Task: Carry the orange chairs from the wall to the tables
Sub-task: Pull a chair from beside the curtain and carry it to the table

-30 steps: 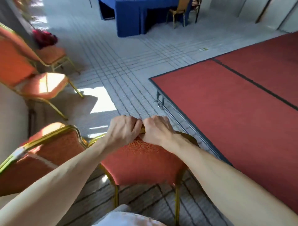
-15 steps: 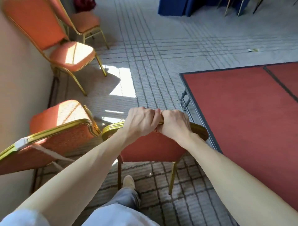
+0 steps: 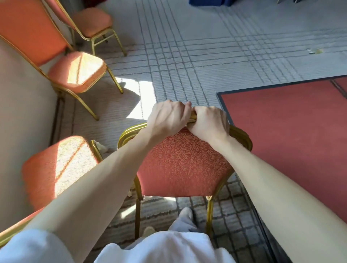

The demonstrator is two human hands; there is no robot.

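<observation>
The orange chair (image 3: pixel 185 165) in hand stands in the near middle of the view, its patterned backrest facing the person, its gold legs dropping behind the person's clothing, so I cannot tell whether its feet are on the carpet (image 3: pixel 187 47) or lifted. It sits just right of the row along the wall (image 3: pixel 18 112), so the carry looks barely begun. Three more orange chairs stand by that wall: a near one (image 3: pixel 56 165), a middle one (image 3: pixel 75 73) and a far one (image 3: pixel 92 20), all untouched. The blue-draped table (image 3: pixel 206 2) shows only at the far edge, well apart, so most of the walk is left.

The left hand (image 3: pixel 167 117) and right hand (image 3: pixel 208 122) both grip the top rail of the backrest, fingers curled tightly over the gold frame, knuckles side by side and touching. A red platform (image 3: pixel 291 131) lies close on the right.
</observation>
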